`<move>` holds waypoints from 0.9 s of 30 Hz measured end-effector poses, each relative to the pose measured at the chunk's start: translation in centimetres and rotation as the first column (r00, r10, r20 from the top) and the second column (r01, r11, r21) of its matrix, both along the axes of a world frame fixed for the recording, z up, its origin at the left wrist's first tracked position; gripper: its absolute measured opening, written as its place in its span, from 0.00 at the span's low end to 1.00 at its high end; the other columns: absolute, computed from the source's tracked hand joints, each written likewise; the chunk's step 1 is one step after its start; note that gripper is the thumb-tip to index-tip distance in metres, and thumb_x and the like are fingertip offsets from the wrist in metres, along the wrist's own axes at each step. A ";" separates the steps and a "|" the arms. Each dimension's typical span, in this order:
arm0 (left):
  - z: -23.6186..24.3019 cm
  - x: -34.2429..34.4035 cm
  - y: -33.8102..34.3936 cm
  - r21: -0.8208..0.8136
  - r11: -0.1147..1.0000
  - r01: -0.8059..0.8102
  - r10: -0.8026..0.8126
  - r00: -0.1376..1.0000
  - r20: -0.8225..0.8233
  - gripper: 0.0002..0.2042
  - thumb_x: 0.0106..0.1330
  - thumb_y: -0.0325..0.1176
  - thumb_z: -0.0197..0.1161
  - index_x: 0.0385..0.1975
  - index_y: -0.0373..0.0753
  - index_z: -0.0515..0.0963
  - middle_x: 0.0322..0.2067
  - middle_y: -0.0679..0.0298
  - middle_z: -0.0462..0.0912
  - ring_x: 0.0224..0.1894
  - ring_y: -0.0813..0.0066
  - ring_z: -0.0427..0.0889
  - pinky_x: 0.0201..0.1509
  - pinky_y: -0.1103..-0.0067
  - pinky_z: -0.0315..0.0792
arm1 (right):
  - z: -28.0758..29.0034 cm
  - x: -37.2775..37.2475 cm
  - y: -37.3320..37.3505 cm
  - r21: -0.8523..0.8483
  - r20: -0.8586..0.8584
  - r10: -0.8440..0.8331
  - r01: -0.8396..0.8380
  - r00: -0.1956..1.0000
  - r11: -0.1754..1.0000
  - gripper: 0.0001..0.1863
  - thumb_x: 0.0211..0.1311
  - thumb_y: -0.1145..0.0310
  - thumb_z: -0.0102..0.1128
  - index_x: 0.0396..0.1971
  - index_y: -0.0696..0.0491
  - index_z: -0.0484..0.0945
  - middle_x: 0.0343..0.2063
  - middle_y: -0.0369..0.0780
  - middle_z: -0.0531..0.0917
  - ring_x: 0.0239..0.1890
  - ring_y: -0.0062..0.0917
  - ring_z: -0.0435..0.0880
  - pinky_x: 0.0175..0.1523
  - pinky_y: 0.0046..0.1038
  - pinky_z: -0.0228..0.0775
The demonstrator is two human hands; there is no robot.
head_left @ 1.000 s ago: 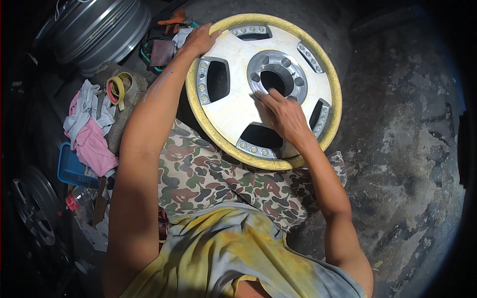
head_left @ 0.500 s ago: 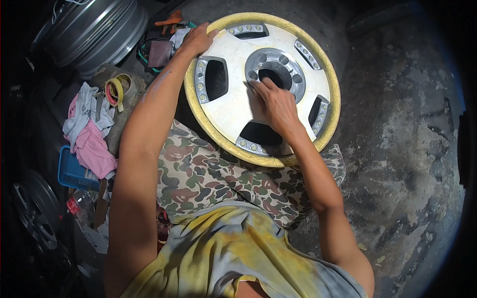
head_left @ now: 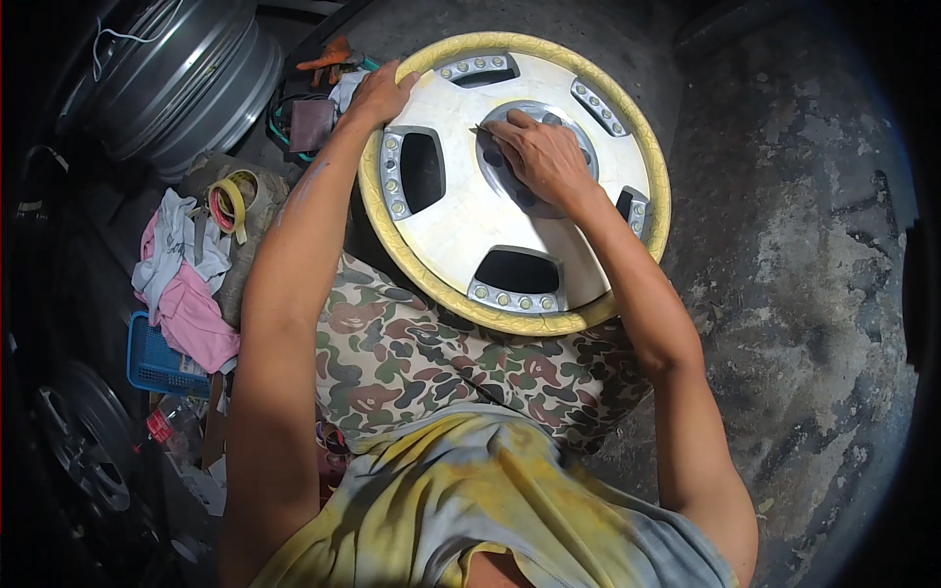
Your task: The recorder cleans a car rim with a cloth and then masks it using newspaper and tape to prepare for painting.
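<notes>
- Centrally, the white-faced wheel (head_left: 461, 216) lies over your trousers (head_left: 392, 363).
- Your left hand (head_left: 382, 95) clasps its yellow rim (head_left: 660, 186).
- Apart from it, your right hand (head_left: 539, 152) curls over the hub (head_left: 495, 171), grip unclear.

hub (head_left: 496, 174) partly hidden under right grip (head_left: 542, 162) | silver rim (head_left: 191, 83) cut off by top edge

At the far left is a silver rim (head_left: 186, 83), with an orange object (head_left: 328, 57) to its right. Nearer come a yellow tape roll (head_left: 233, 198), a pale grey cloth (head_left: 173, 245), a pink cloth (head_left: 196, 318), a blue basket (head_left: 169, 380) and a red-labelled bottle (head_left: 165, 421). A dark spoked wheel (head_left: 95, 441) is at near left; patchy floor (head_left: 784, 333) spreads right.
</notes>
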State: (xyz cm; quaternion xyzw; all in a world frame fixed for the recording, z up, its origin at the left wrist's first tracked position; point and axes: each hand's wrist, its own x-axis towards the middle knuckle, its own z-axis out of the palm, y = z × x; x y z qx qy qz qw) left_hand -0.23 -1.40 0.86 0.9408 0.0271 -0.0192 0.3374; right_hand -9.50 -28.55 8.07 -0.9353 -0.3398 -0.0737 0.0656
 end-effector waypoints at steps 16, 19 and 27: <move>-0.4 0.0 -0.1 0.059 0.998 -0.024 0.019 0.997 0.081 0.32 0.72 0.52 0.54 0.68 0.35 0.66 0.62 0.46 0.74 0.66 0.51 0.72 0.69 0.65 0.65 | 1.2 -7.1 0.5 0.474 -0.596 -0.083 0.433 0.799 0.766 0.15 0.74 0.61 0.51 0.40 0.60 0.77 0.22 0.42 0.71 0.27 0.26 0.70 0.37 0.30 0.66; -0.5 0.0 0.0 0.061 0.998 -0.025 0.020 0.997 0.081 0.32 0.72 0.53 0.54 0.68 0.36 0.66 0.62 0.45 0.74 0.66 0.51 0.72 0.69 0.66 0.65 | 0.1 -7.1 1.6 0.463 -0.587 -0.191 0.520 0.787 0.718 0.16 0.70 0.59 0.52 0.42 0.55 0.82 0.29 0.53 0.83 0.35 0.49 0.84 0.43 0.41 0.73; -0.7 0.2 0.2 0.038 0.999 -0.010 0.008 0.999 0.050 0.32 0.71 0.53 0.55 0.66 0.35 0.67 0.61 0.44 0.74 0.65 0.49 0.73 0.68 0.65 0.66 | -1.2 -3.4 4.8 0.504 -0.552 -0.369 0.652 0.748 0.566 0.20 0.68 0.55 0.51 0.37 0.56 0.85 0.32 0.54 0.85 0.41 0.51 0.84 0.49 0.45 0.74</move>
